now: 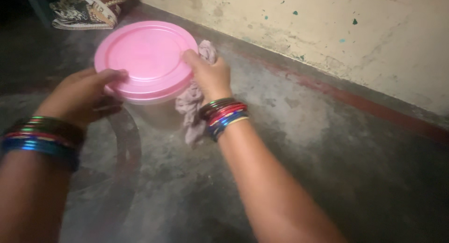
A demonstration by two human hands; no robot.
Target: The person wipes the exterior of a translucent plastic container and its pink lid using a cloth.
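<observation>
A round clear plastic container (156, 114) with a pink lid (145, 56) is held above the floor. My left hand (82, 95) grips its left side, thumb on the lid's rim. My right hand (210, 74) presses a crumpled greyish-pink cloth (191, 112) against the lid's right edge; the cloth hangs down past my wrist. Both wrists wear several coloured bangles.
A grey concrete floor (304, 145) with a dark ring-shaped wet mark (128, 145) lies below the container. A stained cream wall (351, 28) with a red base stripe runs along the right. A patterned folded fabric (89, 9) lies at the far left.
</observation>
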